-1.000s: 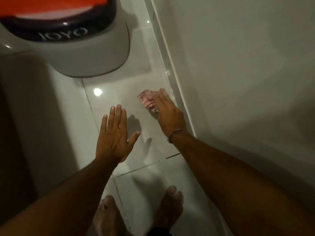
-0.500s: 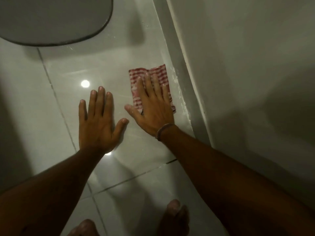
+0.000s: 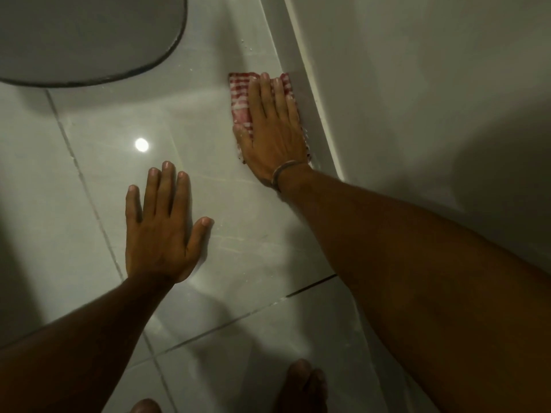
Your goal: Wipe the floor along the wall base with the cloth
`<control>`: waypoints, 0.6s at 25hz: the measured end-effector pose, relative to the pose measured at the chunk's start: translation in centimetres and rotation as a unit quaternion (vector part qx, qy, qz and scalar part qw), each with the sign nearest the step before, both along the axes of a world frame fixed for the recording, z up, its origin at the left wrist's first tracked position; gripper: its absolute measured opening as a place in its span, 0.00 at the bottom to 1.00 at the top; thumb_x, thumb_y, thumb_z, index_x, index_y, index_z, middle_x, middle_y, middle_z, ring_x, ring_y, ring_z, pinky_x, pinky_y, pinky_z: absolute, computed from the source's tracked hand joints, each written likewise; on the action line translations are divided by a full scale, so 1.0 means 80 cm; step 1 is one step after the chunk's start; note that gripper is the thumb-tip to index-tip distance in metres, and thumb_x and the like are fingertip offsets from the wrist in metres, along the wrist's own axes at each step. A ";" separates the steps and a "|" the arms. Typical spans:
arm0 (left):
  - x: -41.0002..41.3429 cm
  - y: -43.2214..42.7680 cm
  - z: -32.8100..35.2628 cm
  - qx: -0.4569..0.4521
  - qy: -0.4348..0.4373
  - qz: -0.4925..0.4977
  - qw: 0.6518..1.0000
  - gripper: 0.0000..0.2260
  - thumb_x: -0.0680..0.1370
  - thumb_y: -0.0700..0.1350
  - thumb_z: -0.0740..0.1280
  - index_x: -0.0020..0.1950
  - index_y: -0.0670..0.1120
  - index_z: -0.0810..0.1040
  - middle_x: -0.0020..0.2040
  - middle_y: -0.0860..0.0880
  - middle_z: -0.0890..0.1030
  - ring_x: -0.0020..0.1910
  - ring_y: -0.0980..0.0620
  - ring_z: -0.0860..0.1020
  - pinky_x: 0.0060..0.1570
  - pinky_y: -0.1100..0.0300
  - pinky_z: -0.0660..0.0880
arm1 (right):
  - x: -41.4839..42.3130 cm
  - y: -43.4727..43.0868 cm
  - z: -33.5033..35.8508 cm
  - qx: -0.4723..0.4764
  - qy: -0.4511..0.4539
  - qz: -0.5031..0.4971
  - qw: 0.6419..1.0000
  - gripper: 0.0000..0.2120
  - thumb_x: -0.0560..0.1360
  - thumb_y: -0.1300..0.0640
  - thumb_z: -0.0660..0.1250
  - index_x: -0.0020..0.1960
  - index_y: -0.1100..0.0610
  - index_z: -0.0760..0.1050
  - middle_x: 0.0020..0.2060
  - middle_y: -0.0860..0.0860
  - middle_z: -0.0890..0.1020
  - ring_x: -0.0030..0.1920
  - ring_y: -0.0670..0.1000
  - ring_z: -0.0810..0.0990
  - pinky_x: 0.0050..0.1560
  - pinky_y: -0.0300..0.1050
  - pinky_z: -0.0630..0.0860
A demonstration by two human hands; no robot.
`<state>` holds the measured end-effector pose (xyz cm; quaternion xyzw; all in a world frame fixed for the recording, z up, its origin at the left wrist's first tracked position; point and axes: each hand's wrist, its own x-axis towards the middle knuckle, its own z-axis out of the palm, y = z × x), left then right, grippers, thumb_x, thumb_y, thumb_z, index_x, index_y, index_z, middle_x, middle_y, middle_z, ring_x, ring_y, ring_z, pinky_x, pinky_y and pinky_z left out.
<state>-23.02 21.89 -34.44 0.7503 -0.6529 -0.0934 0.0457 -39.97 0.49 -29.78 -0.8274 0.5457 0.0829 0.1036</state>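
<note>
A red-and-white checked cloth lies flat on the glossy grey tile floor, its right edge against the wall base. My right hand presses flat on the cloth with fingers straight and together, pointing away from me; most of the cloth is hidden under it. My left hand rests flat on the bare tile to the lower left, fingers spread, holding nothing.
The rounded base of a white container stands on the floor at the upper left. The pale wall fills the right side. My bare toes show at the bottom edge. A ceiling light reflects on the tile.
My right hand has slid the cloth right, up against the wall base, and flattened it. The view has tilted down, so the container now shows only its base. My left hand has settled on the tile.
</note>
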 end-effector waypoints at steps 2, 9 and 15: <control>0.000 0.000 0.002 0.001 0.002 -0.003 1.000 0.38 0.86 0.65 0.50 0.90 0.44 0.51 0.91 0.40 0.50 0.91 0.41 0.47 0.87 0.45 0.36 | -0.006 0.006 -0.001 -0.003 0.000 -0.001 1.000 0.36 0.85 0.43 0.50 0.85 0.61 0.44 0.86 0.60 0.49 0.86 0.60 0.46 0.86 0.58 0.46; 0.000 0.000 0.005 0.010 0.011 -0.003 1.000 0.38 0.85 0.65 0.50 0.90 0.44 0.51 0.91 0.41 0.48 0.91 0.41 0.45 0.87 0.43 0.37 | -0.057 0.089 -0.003 0.004 -0.023 -0.039 0.999 0.34 0.84 0.46 0.52 0.85 0.61 0.50 0.85 0.59 0.55 0.85 0.58 0.52 0.86 0.57 0.51; 0.001 0.000 0.007 0.006 0.008 -0.010 1.000 0.38 0.85 0.64 0.50 0.90 0.42 0.52 0.91 0.40 0.50 0.91 0.40 0.47 0.87 0.42 0.39 | -0.115 0.194 -0.011 -0.034 -0.050 -0.072 0.996 0.30 0.85 0.49 0.50 0.84 0.61 0.57 0.83 0.60 0.62 0.85 0.58 0.57 0.84 0.58 0.57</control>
